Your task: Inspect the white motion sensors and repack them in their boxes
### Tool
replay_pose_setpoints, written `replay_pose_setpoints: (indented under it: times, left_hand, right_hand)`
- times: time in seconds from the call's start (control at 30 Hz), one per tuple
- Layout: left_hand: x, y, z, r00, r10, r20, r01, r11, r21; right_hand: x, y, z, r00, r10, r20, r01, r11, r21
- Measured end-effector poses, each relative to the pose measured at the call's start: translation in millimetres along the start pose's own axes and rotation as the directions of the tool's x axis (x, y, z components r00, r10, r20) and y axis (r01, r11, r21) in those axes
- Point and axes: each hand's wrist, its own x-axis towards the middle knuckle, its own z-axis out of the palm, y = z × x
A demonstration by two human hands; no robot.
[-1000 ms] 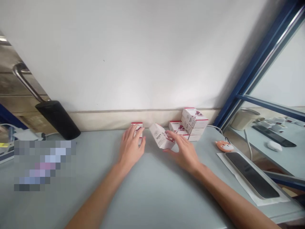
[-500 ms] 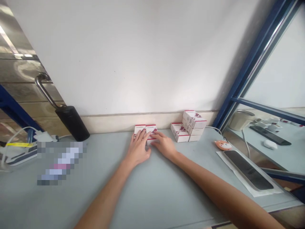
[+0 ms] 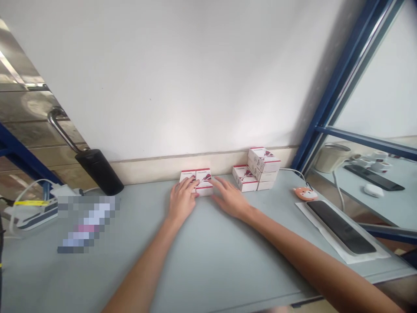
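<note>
While 2 red-trimmed white boxes stand side by side on the desk against the skirting, the left hand rests its spread fingers on them without gripping, the right hand lies open just beside them, and a stack of similar boxes stands apart to the right, untouched.

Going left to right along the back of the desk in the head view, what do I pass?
Black cylinder → left hand → right hand → stacked white-and-red boxes → orange fox-shaped figure → black slab
</note>
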Motion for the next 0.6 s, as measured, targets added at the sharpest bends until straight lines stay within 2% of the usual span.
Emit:
replay_pose_setpoints:
  times: [0.1, 0.17, 0.23, 0.37, 0.47, 0.6]
  left_hand:
    - [1.6, 1.5, -1.9, 1.0, 0.008, -0.012, -0.009, 1.0, -0.009]
    - [2.6, 4.7, -5.0, 0.999, 0.036, -0.021, -0.037, 0.999, -0.01]
    - [3.0, 12.5, -8.3, 0.997, 0.071, -0.043, -0.071, 0.997, -0.006]
    - [-1.2, 40.8, -9.4, 0.981, 0.149, -0.124, -0.154, 0.988, -0.031]
    - [-7.2, 60.7, -7.0, 0.953, 0.219, -0.211, -0.258, 0.949, -0.182]
    - [-12.5, 69.0, -6.9, 0.953, 0.235, -0.193, -0.285, 0.914, -0.29]
  right_hand:
    - [-14.1, 27.0, -15.8, 0.987, 0.078, -0.144, -0.098, 0.985, -0.143]
    - [-18.9, 44.5, -21.7, 0.962, 0.155, -0.223, -0.193, 0.969, -0.158]
    - [-20.5, 57.0, -24.2, 0.948, 0.188, -0.258, -0.232, 0.96, -0.154]
    - [-20.1, 62.5, -28.0, 0.966, 0.124, -0.228, -0.155, 0.98, -0.127]
    - [-21.9, 56.9, -32.6, 0.977, 0.073, -0.199, -0.095, 0.99, -0.103]
    - [-26.2, 52.4, -33.9, 0.994, 0.021, -0.103, -0.033, 0.992, -0.118]
